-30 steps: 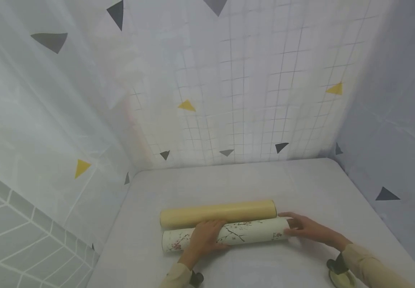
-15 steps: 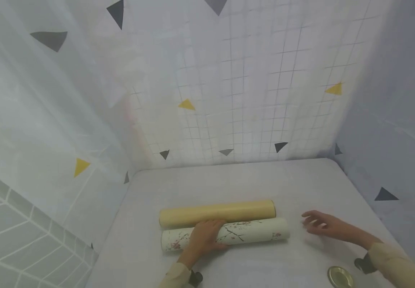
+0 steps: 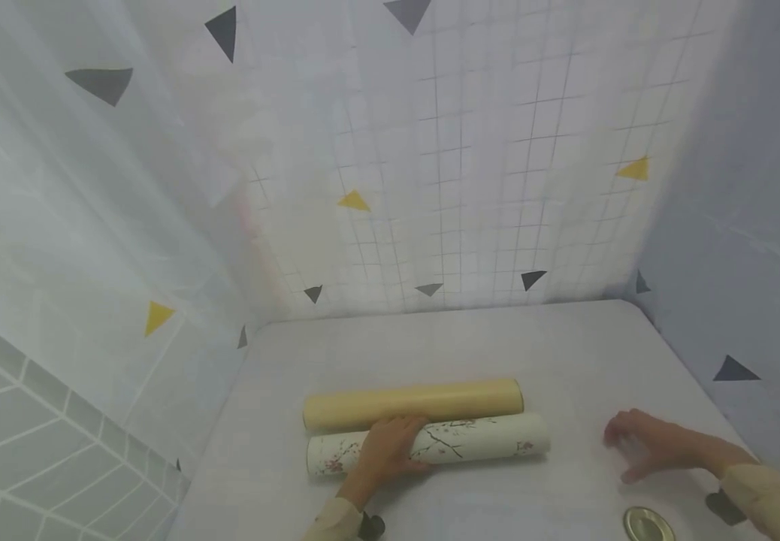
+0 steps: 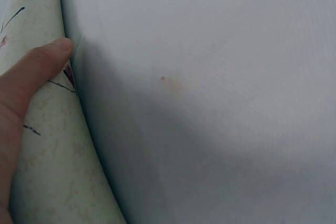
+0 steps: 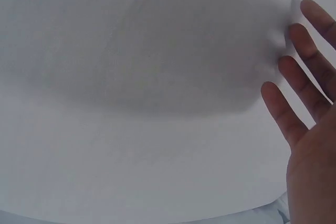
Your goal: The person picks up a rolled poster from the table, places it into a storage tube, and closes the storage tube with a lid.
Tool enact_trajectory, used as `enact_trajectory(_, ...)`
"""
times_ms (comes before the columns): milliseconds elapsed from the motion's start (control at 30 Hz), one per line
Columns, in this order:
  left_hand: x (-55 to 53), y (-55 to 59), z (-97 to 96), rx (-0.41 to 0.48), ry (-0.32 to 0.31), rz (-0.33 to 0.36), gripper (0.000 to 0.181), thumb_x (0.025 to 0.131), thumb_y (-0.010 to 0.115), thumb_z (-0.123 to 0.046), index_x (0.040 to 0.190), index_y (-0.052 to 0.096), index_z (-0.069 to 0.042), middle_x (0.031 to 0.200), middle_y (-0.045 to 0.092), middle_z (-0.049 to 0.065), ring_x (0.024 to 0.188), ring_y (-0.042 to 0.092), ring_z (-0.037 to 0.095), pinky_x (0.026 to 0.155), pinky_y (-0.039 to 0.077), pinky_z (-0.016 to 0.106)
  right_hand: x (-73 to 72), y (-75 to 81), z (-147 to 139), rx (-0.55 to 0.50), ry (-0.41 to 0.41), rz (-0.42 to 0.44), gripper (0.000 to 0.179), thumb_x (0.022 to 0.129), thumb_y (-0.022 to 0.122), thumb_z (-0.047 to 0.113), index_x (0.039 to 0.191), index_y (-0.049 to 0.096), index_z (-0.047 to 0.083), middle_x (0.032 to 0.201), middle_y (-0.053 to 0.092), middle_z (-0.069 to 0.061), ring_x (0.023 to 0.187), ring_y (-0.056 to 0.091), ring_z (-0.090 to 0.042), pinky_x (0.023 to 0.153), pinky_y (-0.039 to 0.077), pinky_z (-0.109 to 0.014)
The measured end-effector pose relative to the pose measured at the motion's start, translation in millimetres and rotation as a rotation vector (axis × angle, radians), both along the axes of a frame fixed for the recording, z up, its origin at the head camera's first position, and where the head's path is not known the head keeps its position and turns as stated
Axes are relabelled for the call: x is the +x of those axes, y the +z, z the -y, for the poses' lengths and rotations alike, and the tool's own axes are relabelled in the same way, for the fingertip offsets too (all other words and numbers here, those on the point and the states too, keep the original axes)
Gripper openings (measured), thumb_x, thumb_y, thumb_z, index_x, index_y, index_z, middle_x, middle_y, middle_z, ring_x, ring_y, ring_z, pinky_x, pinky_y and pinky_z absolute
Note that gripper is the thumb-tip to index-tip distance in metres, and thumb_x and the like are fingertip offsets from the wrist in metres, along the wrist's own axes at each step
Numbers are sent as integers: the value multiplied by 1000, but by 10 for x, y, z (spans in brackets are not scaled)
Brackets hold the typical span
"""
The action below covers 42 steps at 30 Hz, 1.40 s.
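A white tube printed with blossom branches lies crosswise on the white table. My left hand grips it left of its middle, fingers over the far side and thumb along the near side. In the left wrist view the thumb lies across the tube's pale surface. Just behind it a plain yellow tube lies alongside, partly covered by my left fingers. My right hand hovers over the table to the right of both tubes, holding nothing. Its fingers are spread and loosely bent in the right wrist view.
A round gold-coloured lid lies at the front right, below my right hand. Fabric-like walls with grey and yellow triangles enclose the table at the back and both sides.
My right hand has left the white tube's right end and moved right, uncovering the gold lid. My left hand stays on the tube, and both tubes lie as before.
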State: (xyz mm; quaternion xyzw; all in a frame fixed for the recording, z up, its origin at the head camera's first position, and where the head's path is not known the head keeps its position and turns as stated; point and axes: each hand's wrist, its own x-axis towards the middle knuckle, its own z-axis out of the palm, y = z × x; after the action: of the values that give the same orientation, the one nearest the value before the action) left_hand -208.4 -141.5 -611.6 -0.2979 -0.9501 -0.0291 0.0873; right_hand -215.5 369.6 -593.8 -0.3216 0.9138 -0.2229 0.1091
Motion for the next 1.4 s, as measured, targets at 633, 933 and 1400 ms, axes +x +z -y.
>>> enact_trajectory(633,9,19,-1,-13,7,-15,84,74,78,-70,140,57,-22,134,70,-9,118,69,11,104,56,33,12,-314,51,58,70,-269,57,63,89,55,105,59,31,104,50,16,90,42,6,75,54,-26)
enact_trajectory(933,14,18,3,-25,8,-10,84,75,78,-69,141,56,-22,136,69,-9,120,68,12,106,56,33,66,-275,102,77,10,-213,60,66,83,67,107,60,30,104,54,16,92,44,4,79,54,-28)
enact_trajectory(1400,10,0,-4,-7,-8,-47,84,74,77,-72,139,58,-23,132,71,-10,116,69,10,102,57,30,163,-261,198,93,42,-132,70,59,81,75,111,58,33,108,54,19,92,44,6,75,49,-24)
